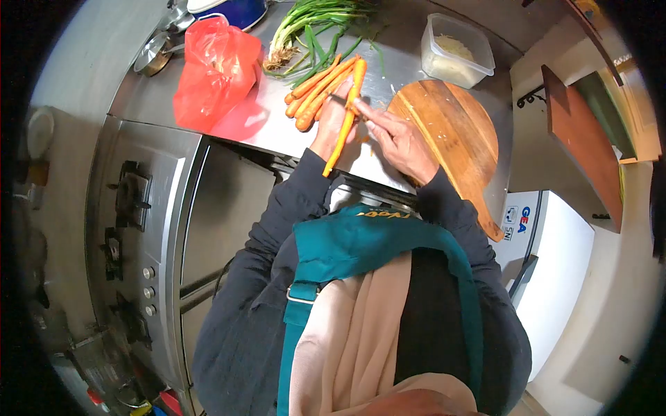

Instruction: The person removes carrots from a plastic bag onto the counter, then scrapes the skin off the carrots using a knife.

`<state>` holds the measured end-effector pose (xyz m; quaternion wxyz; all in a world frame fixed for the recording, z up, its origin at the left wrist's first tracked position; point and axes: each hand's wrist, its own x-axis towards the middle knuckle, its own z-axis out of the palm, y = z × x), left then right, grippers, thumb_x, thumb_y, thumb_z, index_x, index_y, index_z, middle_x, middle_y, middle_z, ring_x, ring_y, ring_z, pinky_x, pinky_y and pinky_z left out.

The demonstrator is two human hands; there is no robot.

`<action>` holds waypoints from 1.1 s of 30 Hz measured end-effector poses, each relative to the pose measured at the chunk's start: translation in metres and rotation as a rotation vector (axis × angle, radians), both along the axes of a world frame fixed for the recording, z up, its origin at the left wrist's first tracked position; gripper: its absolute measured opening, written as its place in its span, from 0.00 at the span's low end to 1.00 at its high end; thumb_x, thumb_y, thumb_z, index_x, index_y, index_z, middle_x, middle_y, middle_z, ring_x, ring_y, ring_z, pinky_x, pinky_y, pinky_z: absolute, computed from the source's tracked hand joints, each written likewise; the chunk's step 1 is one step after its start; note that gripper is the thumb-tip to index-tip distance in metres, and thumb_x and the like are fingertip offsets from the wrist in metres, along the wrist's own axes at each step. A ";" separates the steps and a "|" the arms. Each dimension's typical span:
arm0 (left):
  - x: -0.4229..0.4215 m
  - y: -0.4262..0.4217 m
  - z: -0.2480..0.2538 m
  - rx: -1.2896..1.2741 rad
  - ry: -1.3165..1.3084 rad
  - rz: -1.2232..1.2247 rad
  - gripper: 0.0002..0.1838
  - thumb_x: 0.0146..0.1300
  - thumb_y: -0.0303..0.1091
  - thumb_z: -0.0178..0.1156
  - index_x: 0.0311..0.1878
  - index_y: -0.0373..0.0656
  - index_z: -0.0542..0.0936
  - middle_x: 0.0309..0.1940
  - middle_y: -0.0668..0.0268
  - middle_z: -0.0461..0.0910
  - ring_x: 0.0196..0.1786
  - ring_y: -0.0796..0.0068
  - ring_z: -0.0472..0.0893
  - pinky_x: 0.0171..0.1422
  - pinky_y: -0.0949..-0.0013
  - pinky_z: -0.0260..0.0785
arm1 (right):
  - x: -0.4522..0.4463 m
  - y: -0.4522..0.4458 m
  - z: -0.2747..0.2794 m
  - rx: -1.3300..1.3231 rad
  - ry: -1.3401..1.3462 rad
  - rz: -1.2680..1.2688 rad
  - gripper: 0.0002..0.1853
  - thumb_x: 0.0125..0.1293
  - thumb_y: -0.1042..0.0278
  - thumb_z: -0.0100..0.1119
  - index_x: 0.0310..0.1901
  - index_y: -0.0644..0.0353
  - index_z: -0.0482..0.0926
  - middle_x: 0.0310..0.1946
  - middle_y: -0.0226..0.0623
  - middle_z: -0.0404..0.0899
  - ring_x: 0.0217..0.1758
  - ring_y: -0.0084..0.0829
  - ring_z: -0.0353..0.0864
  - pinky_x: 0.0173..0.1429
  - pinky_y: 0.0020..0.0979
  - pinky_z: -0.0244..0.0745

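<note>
Left hand [331, 130] closed round carrot [338, 145], above counter [281, 135] edge; long axis points away from body, far end leaning right. Left nearer; right hand [402, 142] half-curled alongside, reaching its middle, cannot tell whether gripping anything.

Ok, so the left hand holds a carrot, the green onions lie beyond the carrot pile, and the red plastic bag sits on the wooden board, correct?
Not the bag: in the head view the red plastic bag sits on the steel counter, left of the carrot pile, not on the wooden board. The rest stands.
</note>
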<state>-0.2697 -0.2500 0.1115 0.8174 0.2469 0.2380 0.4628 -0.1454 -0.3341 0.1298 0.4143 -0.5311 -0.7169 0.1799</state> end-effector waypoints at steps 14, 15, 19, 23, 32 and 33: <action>-0.005 -0.010 0.004 -0.128 -0.027 -0.078 0.10 0.66 0.42 0.50 0.36 0.46 0.71 0.21 0.74 0.68 0.19 0.86 0.64 0.18 0.82 0.55 | 0.004 0.010 -0.003 -0.019 0.081 -0.018 0.22 0.65 0.67 0.47 0.60 0.40 0.67 0.26 0.43 0.72 0.33 0.40 0.73 0.39 0.36 0.69; -0.005 -0.009 0.003 -0.123 -0.029 -0.069 0.10 0.66 0.42 0.50 0.37 0.47 0.72 0.21 0.74 0.69 0.19 0.85 0.64 0.18 0.82 0.56 | 0.003 0.006 0.000 -0.026 0.020 -0.003 0.22 0.65 0.67 0.47 0.60 0.40 0.67 0.27 0.43 0.72 0.33 0.41 0.73 0.40 0.37 0.69; -0.007 -0.010 0.011 -0.095 0.026 0.061 0.10 0.66 0.42 0.51 0.38 0.46 0.72 0.20 0.75 0.68 0.18 0.85 0.64 0.18 0.81 0.55 | -0.007 -0.002 0.003 -0.028 0.007 0.048 0.21 0.65 0.68 0.46 0.60 0.41 0.68 0.27 0.43 0.72 0.33 0.41 0.73 0.40 0.37 0.69; -0.015 -0.005 0.001 -0.037 -0.038 -0.014 0.10 0.66 0.41 0.51 0.39 0.46 0.72 0.20 0.75 0.68 0.17 0.86 0.63 0.18 0.81 0.53 | -0.009 0.004 -0.003 -0.015 0.037 0.037 0.21 0.65 0.68 0.46 0.59 0.41 0.69 0.26 0.42 0.71 0.32 0.41 0.73 0.39 0.36 0.69; -0.014 -0.003 -0.003 -0.119 -0.033 0.017 0.09 0.67 0.41 0.49 0.38 0.46 0.70 0.20 0.73 0.65 0.18 0.86 0.63 0.16 0.82 0.51 | -0.007 0.021 -0.020 -0.002 0.042 -0.020 0.20 0.65 0.67 0.46 0.59 0.41 0.69 0.35 0.45 0.76 0.38 0.41 0.75 0.43 0.35 0.70; -0.013 -0.007 -0.002 -0.134 -0.005 0.001 0.11 0.66 0.42 0.49 0.39 0.44 0.70 0.22 0.72 0.67 0.18 0.85 0.63 0.17 0.83 0.52 | -0.007 0.022 -0.018 0.022 0.138 -0.026 0.20 0.65 0.67 0.46 0.59 0.41 0.69 0.39 0.46 0.77 0.41 0.41 0.76 0.45 0.34 0.71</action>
